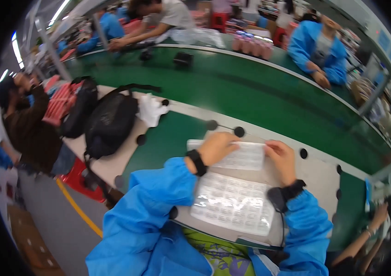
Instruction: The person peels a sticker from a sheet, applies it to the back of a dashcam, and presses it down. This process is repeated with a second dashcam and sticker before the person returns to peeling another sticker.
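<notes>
In the middle of the frame, the upper sheet [246,160], thin and white with faint printed rows, spans between the two hands. Its top edge runs nearly straight, and its left end shows beyond the left hand [217,148]. That hand lies over the sheet, knuckles up, with its fingertips drawn together at the top edge; I cannot tell whether its grip closes on the sheet, since the thumb is partly hidden. The right hand [282,160] has a tight grip: thumb and forefinger pinch the upper right corner, the other fingers curled.

Just below the hands, the lower sheet [232,204] lies on the pale, matte surface [317,193]. It is roughly rectangular and glossy like plastic film, with bright streaks of reflection across columns of small dark print. Round black discs, such as the disc [303,153] right of the right hand, dot the surface's border.

Both wrists wear black bands, and the sleeves [168,186] are loose, wrinkled blue cloth. Left of centre sit a soft, rounded black backpack [111,123] and, beside it, a crumpled white bag [151,110] of thin material. A smooth green belt [232,85] crosses the upper half of the frame, with a person in blue [319,50] at its far side, upper right.
</notes>
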Demonstrator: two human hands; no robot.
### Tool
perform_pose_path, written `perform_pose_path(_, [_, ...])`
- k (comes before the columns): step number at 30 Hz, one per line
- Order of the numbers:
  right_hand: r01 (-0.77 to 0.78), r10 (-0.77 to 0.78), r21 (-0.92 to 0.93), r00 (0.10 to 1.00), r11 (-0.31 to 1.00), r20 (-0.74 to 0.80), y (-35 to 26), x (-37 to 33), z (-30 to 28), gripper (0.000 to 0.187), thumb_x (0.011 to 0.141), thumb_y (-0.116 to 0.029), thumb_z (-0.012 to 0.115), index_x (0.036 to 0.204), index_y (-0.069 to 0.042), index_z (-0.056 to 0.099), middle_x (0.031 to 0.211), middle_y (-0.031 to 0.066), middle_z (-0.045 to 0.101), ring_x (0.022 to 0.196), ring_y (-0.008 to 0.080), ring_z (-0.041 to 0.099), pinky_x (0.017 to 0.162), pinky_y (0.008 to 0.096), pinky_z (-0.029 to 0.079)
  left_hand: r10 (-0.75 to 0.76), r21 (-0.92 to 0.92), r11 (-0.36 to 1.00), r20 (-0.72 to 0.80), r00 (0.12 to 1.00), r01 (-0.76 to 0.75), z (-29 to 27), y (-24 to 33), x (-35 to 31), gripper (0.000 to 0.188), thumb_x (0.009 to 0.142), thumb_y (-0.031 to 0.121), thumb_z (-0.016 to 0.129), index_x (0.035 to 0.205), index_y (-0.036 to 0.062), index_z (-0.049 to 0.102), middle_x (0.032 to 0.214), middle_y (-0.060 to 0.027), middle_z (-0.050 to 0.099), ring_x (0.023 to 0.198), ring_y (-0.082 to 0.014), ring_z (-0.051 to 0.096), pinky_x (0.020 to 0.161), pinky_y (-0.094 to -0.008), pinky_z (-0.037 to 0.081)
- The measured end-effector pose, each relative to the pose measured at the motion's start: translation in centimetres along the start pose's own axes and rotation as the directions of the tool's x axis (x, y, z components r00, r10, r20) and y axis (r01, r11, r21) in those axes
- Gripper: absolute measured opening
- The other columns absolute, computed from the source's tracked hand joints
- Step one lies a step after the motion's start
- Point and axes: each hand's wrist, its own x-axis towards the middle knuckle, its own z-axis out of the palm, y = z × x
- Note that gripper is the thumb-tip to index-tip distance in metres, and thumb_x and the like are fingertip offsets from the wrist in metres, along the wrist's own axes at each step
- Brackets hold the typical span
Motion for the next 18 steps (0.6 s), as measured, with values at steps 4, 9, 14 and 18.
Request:
perform_pose_path(4, [0.093,-0.109,-0.279,0.993,0.956,-0.045,-0.7,-0.5,-0.3,0.014,0.081,-0.011,0.061,0.088,0.001,0.063,0.080,0.0043,0.062,0.072,0.0103,0.057,0.065,0.0226,0.045,-0.025,-0.016,1.000,0.084,0.996,0.026,1.0,-0.4,0.4,0.024,0.079,0.020,0.059,0.094,0.0018,0.064,0.088,-0.0185,0.062,0.084,-0.0317,0.059,0.075,-0.0394,0.045])
perform_pose_path(9, [0.156,-0.167,-0.244,0.986,0.957,-0.022,1.6,-0.2,-2.6,0.013,0.082,-0.006,0.059,0.093,0.001,0.060,0.085,0.0051,0.060,0.077,0.0119,0.056,0.069,0.0216,0.044,0.111,-0.136,0.984,-0.044,0.993,-0.116,3.2,-0.5,1.8,0.019,0.072,0.016,0.062,0.085,0.0025,0.065,0.076,-0.0181,0.062,0.072,-0.0342,0.059,0.067,-0.0400,0.046])
perform_pose_path(14, [0.189,-0.184,-0.306,0.982,0.933,0.043,1.3,0.5,-1.6,0.014,0.083,-0.006,0.058,0.093,0.004,0.059,0.091,0.0054,0.058,0.080,0.0125,0.055,0.071,0.0215,0.044,0.061,-0.128,0.989,-0.074,0.995,-0.070,2.3,-1.1,0.4,0.018,0.072,0.016,0.062,0.084,0.0023,0.065,0.076,-0.0180,0.062,0.072,-0.0339,0.060,0.066,-0.0396,0.047])
perform_pose_path(18, [0.269,-0.240,-0.373,0.963,0.888,0.124,1.8,0.6,-2.4,0.016,0.084,-0.007,0.057,0.097,0.002,0.057,0.106,0.0062,0.053,0.088,0.0131,0.054,0.076,0.0237,0.043,0.050,-0.141,0.988,-0.054,0.997,-0.057,2.0,-1.0,0.6,0.019,0.073,0.016,0.062,0.085,0.0021,0.065,0.077,-0.0185,0.062,0.072,-0.0338,0.060,0.066,-0.0395,0.047])
